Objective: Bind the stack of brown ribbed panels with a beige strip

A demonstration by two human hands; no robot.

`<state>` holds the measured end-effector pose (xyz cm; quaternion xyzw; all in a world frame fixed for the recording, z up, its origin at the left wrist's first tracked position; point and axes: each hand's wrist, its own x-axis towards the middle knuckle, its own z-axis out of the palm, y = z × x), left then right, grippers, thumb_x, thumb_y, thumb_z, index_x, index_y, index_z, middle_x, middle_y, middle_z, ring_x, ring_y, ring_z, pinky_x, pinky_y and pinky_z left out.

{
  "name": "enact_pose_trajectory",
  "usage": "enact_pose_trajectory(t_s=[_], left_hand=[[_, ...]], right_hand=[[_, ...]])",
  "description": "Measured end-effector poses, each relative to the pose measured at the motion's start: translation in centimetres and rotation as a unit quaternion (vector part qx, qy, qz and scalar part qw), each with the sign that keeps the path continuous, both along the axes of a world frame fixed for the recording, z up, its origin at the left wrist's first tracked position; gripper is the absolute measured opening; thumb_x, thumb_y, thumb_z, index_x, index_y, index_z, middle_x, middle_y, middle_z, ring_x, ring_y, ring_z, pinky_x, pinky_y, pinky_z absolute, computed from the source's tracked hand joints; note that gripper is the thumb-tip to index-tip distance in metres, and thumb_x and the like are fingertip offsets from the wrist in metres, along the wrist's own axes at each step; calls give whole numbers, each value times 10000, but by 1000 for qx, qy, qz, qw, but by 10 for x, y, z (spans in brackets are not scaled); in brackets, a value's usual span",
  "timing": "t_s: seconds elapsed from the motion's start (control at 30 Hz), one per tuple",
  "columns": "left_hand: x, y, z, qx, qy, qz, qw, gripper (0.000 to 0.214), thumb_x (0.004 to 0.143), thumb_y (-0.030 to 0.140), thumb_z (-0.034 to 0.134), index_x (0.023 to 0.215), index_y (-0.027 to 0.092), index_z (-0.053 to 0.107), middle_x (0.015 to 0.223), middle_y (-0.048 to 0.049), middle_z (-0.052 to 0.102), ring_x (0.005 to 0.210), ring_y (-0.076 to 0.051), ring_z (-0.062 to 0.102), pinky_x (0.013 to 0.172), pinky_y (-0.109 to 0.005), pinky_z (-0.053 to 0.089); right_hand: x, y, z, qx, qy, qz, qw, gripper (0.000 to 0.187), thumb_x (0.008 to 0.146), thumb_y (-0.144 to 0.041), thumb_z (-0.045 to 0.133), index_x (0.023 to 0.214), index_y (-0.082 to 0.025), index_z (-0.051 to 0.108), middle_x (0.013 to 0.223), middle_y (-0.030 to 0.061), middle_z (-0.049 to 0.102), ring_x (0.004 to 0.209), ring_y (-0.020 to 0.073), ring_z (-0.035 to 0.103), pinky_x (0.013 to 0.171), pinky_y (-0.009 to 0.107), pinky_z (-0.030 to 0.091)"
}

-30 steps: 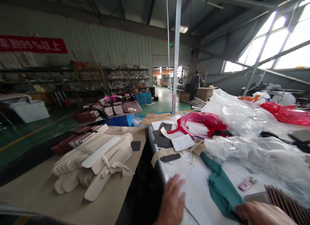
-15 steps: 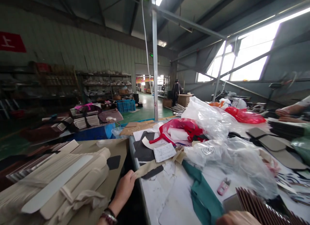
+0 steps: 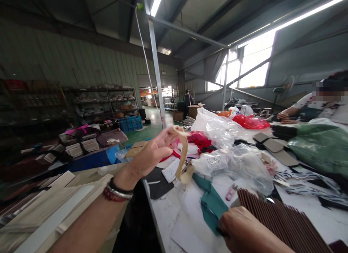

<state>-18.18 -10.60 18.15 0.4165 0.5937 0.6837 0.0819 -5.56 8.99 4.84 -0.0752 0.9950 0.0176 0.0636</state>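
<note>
The tan strip point(image 3: 183, 156) has just been raised: a moment ago its held end was low by the tabletop's point(image 3: 164, 213) L edge; now it's been brought up by the L hand point(image 3: 156, 147), & the strip hangs in a curve inboard of that edge. L hand is nearly closed, strip pinched btwn thumb & fingers. Strip's lower end is seen nr the teal cloth point(image 3: 210, 202); whether the tbl is touched there can't be told. Meaning, as judged: strip is held at one end only, so it's prob. only part lifted, w/ the lower end uncontrolled.

R hand point(image 3: 241, 225) is curled into a fist, well in from the L edge, btwn teal cloth & brown ribbed stack point(image 3: 280, 216); a dark item point(image 3: 221, 232) is gripped, ID can't be told. Pink snips point(image 3: 231, 192) are left untouched just beyond. By the L edge a dark sheet point(image 3: 159, 186) is seen.
</note>
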Motion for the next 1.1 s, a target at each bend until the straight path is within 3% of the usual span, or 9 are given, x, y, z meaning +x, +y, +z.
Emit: enact_pose_trajectory(t_s=[0.1,0.2,0.3,0.4,0.47,0.57,0.67,0.9,1.1], left_hand=[[24,-2,13,-48,71,92,992,300,749,262,595,1015,130,637,978,-36,663,958,-210,592,871,-349,436],[49,-16,12,-136,199,237,941,290,771,403,582,660,144,651,635,8,552,693,-141,494,759,-303,417],[69,-26,-7,-167,233,293,912,317,737,423,598,585,145,599,755,-13,548,786,-151,469,764,-268,389],[77,-14,-60,-224,-15,140,964,321,734,490,588,702,172,556,697,0,556,610,-120,494,560,-216,389],[78,4,-112,-245,-208,36,946,338,754,535,526,760,200,480,534,46,500,425,-98,413,454,-216,347],[77,36,-190,-242,-200,109,943,250,746,428,499,665,205,424,524,61,434,470,-101,405,486,-222,338],[85,61,-234,-243,-175,120,946,176,745,320,481,631,186,489,611,11,513,636,-154,497,604,-260,378],[115,80,-232,-216,-208,-47,953,252,650,120,520,867,146,646,837,-35,667,852,-219,584,752,-282,424],[108,89,-244,-159,-287,3,944,138,706,164,497,647,140,620,690,-25,628,718,-174,515,661,-270,362]], right_hand=[[2,-2,7,30,-29,-8,999,223,563,-124,562,680,-203,734,724,104,705,729,279,689,529,285,413],[4,0,10,23,-33,1,999,187,619,-166,594,734,-204,737,728,73,711,727,239,688,516,263,368],[6,3,11,17,-29,17,999,157,661,-188,604,751,-198,732,733,61,712,723,220,683,503,254,339],[7,5,11,10,-35,22,999,183,687,-164,577,783,-183,731,774,82,713,757,233,679,519,261,341],[6,6,11,8,-37,23,999,190,695,-156,564,784,-182,731,772,89,711,758,241,678,524,267,342],[5,5,11,10,-37,26,999,180,694,-156,567,766,-189,729,751,86,709,741,244,678,520,267,336],[5,6,12,12,-34,29,999,172,713,-166,567,762,-198,729,751,85,710,743,244,678,527,263,343],[5,5,11,24,-50,33,998,174,798,-252,559,753,-195,717,742,85,706,759,249,676,554,263,364],[2,5,7,40,-55,34,997,156,803,-227,560,746,-198,702,752,78,707,760,245,680,551,253,364]])
